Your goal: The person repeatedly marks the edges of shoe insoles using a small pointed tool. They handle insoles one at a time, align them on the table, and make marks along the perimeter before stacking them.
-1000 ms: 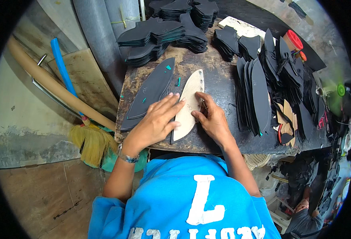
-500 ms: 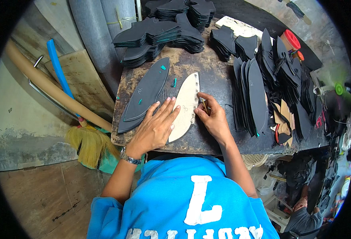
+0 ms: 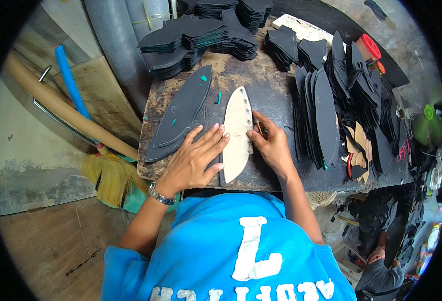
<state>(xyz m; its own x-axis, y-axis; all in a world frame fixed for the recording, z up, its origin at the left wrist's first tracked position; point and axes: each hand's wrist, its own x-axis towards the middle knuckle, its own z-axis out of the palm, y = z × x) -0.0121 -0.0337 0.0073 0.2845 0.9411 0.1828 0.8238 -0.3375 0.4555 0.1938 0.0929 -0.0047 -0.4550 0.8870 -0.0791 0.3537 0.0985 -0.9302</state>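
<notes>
The left grip (image 3: 195, 159), fingers spread flat, presses a pale leaf-shaped template (image 3: 237, 131) onto dark sheet material on the worktop (image 3: 266, 95); the right grip (image 3: 269, 145) pinches a slim marking tool (image 3: 259, 128) at the template's right edge. The template's long axis runs away from the person, lying between both hands, a cut dark piece (image 3: 180, 114) just to its left.
</notes>
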